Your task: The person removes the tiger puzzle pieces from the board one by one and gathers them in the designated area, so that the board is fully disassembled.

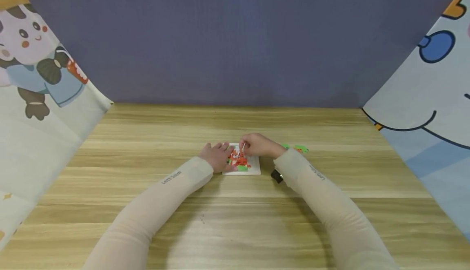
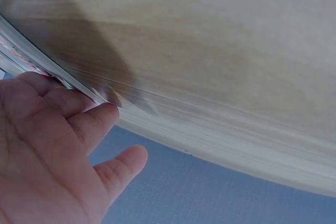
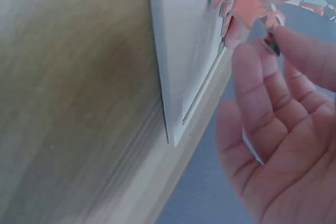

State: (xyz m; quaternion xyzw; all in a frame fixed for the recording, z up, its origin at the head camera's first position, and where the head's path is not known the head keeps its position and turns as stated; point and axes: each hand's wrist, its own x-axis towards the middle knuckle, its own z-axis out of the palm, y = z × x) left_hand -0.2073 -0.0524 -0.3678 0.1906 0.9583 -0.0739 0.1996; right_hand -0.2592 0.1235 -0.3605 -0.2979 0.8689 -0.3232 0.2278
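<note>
A white board [image 1: 254,171] with an orange tiger puzzle [image 1: 239,162] on it lies on the table. My left hand [image 1: 216,158] rests on its left edge, fingers spread and fairly straight; the left wrist view shows the fingertips along the board's edge [image 2: 63,74]. Over the board's upper right part is my right hand [image 1: 258,145]. Its thumb and fingers pinch a small puzzle piece [image 3: 272,44], whose dark green and red edge shows in the right wrist view. Orange pieces [image 3: 247,3] stand out from the board beside those fingertips. Most of the pinched piece is hidden.
Loose green and red puzzle pieces [image 1: 301,148] lie on the wooden table [image 1: 235,225], right of the board and partly behind the right forearm. A black wrist camera [image 1: 277,176] sits at the right cuff. A dark blue panel [image 1: 235,41] stands behind the table, with printed cartoon cloths at both sides.
</note>
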